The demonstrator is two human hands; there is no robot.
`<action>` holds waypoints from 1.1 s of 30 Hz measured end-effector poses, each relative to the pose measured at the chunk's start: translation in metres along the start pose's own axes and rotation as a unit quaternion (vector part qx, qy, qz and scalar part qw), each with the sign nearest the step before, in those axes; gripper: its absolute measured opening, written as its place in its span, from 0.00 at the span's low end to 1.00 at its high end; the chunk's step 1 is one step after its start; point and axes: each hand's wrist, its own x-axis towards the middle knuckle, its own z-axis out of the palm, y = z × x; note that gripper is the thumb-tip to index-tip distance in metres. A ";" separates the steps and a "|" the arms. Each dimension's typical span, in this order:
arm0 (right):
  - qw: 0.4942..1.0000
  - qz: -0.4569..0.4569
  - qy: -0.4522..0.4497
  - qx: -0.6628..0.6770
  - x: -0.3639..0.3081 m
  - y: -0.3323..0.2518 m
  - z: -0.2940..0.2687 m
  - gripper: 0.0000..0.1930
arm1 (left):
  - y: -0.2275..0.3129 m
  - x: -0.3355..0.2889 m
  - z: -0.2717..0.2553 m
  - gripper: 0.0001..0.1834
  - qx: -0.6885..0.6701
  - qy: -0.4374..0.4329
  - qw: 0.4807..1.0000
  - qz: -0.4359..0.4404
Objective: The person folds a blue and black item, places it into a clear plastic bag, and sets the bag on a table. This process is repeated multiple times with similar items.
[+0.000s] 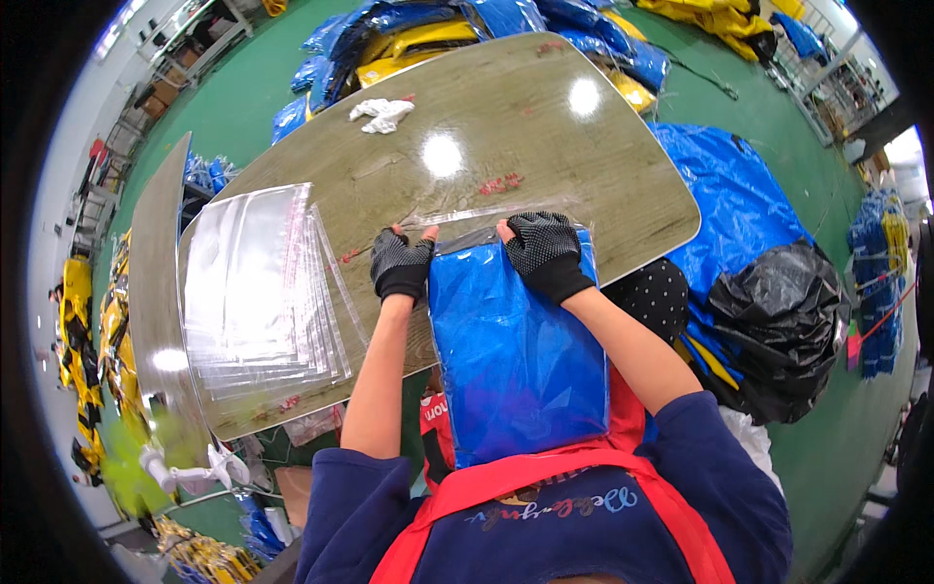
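Observation:
A folded blue item in a clear plastic bag [520,360] lies against my front and over the table's near edge. The bag's clear flap end points away from me, onto the tabletop. My left hand [402,263], in a black dotted glove with bare fingertips, is closed at the bag's upper left corner. Gloved the same way, my right hand [542,255] grips the upper edge near the right corner. Some fingertips are tucked under and hidden. To the left of my left hand lies a fanned stack of flat clear bags [258,292].
The wood-patterned table [584,165] has rounded corners and carries a crumpled white scrap [382,115]. Blue and yellow packs [418,39] are heaped beyond it. To the right sit a blue sheet [725,195] and a black plastic bag [783,326]. A small white fan [185,472] stands lower left.

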 end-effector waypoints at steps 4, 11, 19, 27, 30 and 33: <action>0.998 -0.028 0.008 0.048 0.022 -0.018 0.000 0.14 | -0.025 0.030 0.003 0.19 -0.266 -0.129 0.954 0.047; 0.993 -0.108 0.001 0.045 0.069 -0.041 -0.058 0.34 | 0.029 -0.013 -0.061 0.10 -0.564 0.019 0.823 0.065; 0.922 -0.355 0.147 -0.050 0.074 -0.118 -0.105 0.07 | 0.073 -0.059 -0.133 0.12 -0.568 0.004 0.814 0.121; 0.907 -0.406 0.095 -0.058 0.073 -0.119 -0.113 0.07 | 0.076 -0.076 -0.135 0.14 -0.504 0.021 0.848 0.162; 0.942 -0.323 0.006 -0.094 0.085 -0.120 -0.117 0.07 | 0.076 -0.075 -0.139 0.16 -0.467 0.006 0.867 0.173; 0.978 -0.184 0.043 0.083 0.144 -0.071 -0.133 0.10 | 0.065 -0.080 -0.145 0.17 -0.496 0.041 0.856 0.139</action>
